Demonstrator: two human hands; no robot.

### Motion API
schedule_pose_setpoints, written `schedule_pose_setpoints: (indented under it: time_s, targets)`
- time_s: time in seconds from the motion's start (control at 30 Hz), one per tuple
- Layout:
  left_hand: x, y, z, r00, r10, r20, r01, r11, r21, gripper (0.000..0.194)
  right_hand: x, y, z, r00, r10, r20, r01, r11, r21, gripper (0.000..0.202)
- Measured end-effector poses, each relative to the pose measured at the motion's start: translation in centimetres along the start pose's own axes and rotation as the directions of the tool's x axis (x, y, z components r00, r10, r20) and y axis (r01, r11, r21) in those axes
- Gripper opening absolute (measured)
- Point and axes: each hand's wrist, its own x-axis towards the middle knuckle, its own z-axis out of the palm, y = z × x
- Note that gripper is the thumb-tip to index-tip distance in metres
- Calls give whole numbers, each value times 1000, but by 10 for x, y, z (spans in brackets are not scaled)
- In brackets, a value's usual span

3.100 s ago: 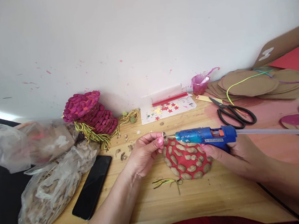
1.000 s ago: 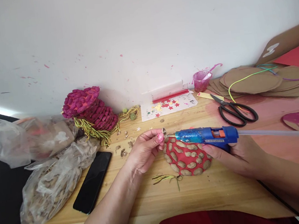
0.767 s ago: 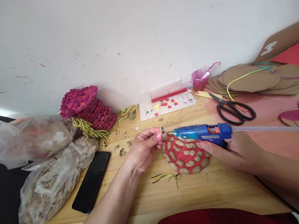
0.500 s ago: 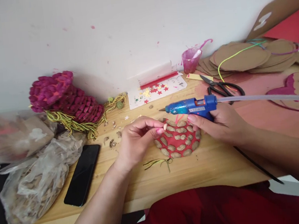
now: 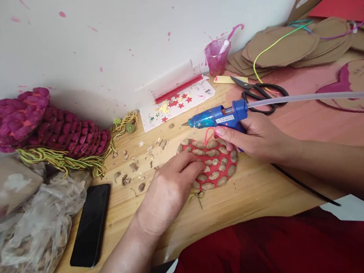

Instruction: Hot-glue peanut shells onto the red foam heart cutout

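Observation:
My left hand is closed, fingertips pressed down onto a round red disc covered with peanuts in rings. A small pale peanut shows right at those fingertips, partly hidden by them. In my right hand is a blue hot glue gun, its nozzle pointing left above the disc's far edge. A long translucent glue stick runs out of its back. A pink cord loop stands at the disc's far rim.
Shell bits, a phone and a plastic bag of peanuts are on the left. A purple peanut-covered stack lies behind. Star stickers, a stained cup, scissors and cardboard discs are farther back.
My left hand has lowered the small pale peanut from in front of the nozzle onto the red disc. The glue gun stays in my right hand. The whole view has shifted slightly.

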Motion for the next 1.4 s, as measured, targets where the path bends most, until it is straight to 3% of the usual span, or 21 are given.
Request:
schedule_pose_setpoints:
  time_s: [0.5,1.4]
  targets:
    - [0,4,0,993,-72,89,75,997,-31,26,2,1,1,1000,19,25,-18,1000,-6,35]
    - [2,5,3,998,19,66,-23,997,70,24,2,2,1,999,13,31,-13,1000,-2,35]
